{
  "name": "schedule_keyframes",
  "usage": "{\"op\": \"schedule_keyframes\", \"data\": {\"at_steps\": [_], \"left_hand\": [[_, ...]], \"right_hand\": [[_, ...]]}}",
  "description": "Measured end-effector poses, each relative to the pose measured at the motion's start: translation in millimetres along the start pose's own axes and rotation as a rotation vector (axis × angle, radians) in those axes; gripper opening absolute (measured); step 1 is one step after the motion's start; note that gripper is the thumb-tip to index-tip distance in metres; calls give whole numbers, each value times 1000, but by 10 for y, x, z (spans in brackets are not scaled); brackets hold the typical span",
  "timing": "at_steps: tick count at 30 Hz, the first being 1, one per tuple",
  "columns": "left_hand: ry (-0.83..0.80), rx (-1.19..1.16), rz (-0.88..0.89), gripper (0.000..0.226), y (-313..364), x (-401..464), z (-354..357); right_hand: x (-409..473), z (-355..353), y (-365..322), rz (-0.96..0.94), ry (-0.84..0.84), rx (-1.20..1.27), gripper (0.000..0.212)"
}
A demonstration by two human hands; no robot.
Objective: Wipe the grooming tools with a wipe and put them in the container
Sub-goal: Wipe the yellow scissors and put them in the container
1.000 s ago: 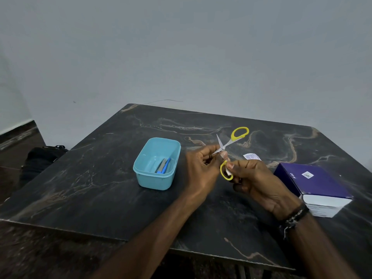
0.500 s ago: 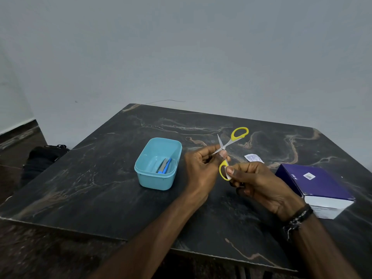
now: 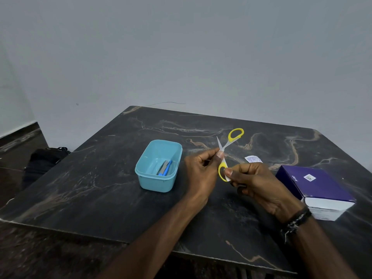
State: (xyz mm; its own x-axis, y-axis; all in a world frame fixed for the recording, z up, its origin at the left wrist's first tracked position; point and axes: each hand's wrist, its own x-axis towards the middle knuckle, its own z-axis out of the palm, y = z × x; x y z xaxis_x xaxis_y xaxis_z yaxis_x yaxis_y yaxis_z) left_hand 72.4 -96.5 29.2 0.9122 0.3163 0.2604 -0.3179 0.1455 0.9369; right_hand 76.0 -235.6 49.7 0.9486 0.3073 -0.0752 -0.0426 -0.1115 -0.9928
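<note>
Item: scissors (image 3: 225,150), blades spread, pinched at pivot by my left hand (image 3: 199,170); right hand (image 3: 255,184) pinches wipe (image 3: 227,178) on lower handle. Container (image 3: 159,166) left of scissors, nearer my left hand.

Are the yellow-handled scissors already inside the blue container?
No. The scissors are held open in both hands above the table, right of the container.

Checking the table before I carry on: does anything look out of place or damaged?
Nothing looks damaged. Only a small torn sachet lies loose on the table behind the right hand, likely the wipe's wrapper.
</note>
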Motion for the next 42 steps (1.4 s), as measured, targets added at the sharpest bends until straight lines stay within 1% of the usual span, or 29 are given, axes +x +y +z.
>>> {"op": "schedule_keyframes", "data": {"at_steps": [2, 4, 8, 11, 15, 17, 21, 24, 28, 30, 35, 39, 42], "left_hand": [[-18, 40, 18, 23, -31, 7, 2], [-46, 80, 32, 25, -44, -2, 10], [-31, 125, 81, 13, -63, -15, 27], [-13, 134, 90, 15, -99, -1, 19], [-66, 159, 97, 12, -149, -4, 36], [-66, 165, 99, 14, -162, 2, 47], [-27, 145, 88, 11, -155, 18, 38], [-25, 149, 81, 12, -147, 14, 28], [-99, 179, 79, 10, -84, -36, 40], [-102, 174, 73, 11, -44, -46, 46], [-110, 164, 60, 13, -18, -54, 40], [-167, 122, 5, 11, 9, -97, 58], [-177, 99, -21, 13, 30, -109, 66]], "right_hand": [[19, 13, 7, -31, 61, 25, 23], [25, 25, 11, -56, 97, 39, 29], [19, 21, 3, -67, 113, 33, 25], [8, 16, -4, -55, 77, 17, 25], [28, 34, 26, -106, 132, 62, 26], [34, 50, 30, -121, 149, 82, 25], [37, 25, 33, -87, 157, 59, 14], [35, 16, 29, -79, 148, 35, 19], [47, 10, 47, -136, 214, 75, 27], [50, -6, 53, -138, 229, 102, 26], [38, 7, 37, -127, 182, 127, 20], [71, -7, 50, -128, 240, 242, 22], [80, -27, 61, -116, 258, 259, 25]]}}
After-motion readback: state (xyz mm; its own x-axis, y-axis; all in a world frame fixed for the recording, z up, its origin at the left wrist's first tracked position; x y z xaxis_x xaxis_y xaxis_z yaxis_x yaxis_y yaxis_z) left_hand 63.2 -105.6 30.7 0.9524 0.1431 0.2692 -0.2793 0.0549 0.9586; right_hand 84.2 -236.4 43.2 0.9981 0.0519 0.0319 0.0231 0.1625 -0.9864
